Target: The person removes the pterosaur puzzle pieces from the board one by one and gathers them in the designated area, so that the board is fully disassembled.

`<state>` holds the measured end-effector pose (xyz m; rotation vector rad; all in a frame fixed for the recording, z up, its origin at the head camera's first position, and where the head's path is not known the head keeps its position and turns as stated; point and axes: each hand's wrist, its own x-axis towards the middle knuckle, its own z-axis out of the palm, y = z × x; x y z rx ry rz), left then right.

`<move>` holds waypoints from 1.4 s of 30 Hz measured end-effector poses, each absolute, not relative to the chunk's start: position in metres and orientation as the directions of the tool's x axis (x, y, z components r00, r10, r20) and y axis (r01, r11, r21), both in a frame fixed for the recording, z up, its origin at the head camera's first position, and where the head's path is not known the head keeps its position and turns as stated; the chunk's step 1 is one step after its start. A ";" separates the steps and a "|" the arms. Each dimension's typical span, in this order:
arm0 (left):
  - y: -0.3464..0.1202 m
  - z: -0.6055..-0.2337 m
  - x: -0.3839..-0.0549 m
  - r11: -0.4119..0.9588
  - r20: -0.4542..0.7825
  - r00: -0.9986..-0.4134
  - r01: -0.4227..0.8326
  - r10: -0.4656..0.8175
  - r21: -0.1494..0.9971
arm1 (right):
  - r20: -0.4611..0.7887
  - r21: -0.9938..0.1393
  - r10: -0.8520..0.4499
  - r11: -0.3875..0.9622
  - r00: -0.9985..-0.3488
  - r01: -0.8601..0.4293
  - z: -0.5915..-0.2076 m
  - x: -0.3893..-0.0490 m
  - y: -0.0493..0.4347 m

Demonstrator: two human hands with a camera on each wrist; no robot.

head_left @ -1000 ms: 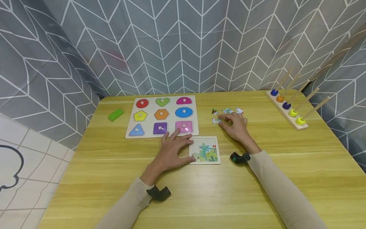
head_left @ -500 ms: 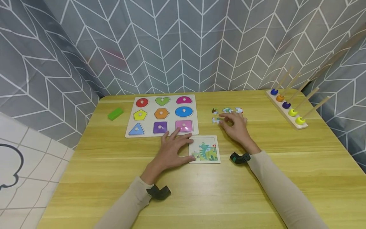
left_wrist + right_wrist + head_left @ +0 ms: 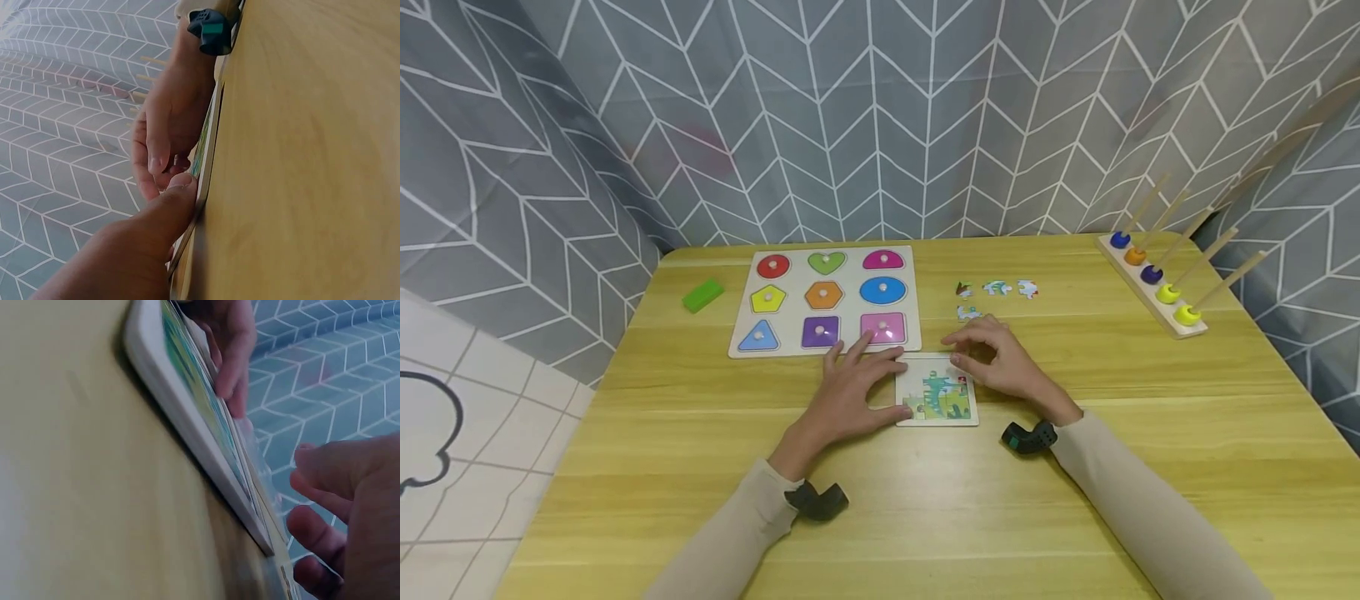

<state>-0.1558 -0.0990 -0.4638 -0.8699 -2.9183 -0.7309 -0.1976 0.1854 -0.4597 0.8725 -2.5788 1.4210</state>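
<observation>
The right hand partly hides the puzzle tray.

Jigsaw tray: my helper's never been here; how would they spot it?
On the table, find the large knobbed shape board. Off its near right corner, between left hand and right hand, lies the jigsaw tray. Smaller and knobless, it shows an unfinished picture.

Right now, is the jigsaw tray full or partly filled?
Partly filled: the tray has fitted pieces low down but a bare upper left, and loose pieces lie on the table.
</observation>
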 end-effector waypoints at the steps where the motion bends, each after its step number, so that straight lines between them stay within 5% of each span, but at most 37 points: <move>1: -0.099 -0.464 -0.156 0.735 0.143 -0.844 0.523 0.517 0.431 | 0.311 -0.761 -0.465 0.401 -0.829 -0.510 -0.459 -0.196 0.185; 14: -0.099 -0.466 -0.157 0.731 0.149 -0.840 0.530 0.522 0.430 | 0.182 -0.670 -0.618 0.492 -0.765 -0.556 -0.458 -0.188 0.182; 42: -0.098 -0.464 -0.156 0.728 0.143 -0.844 0.521 0.516 0.446 | 0.083 -0.639 -0.640 0.554 -0.764 -0.533 -0.446 -0.184 0.178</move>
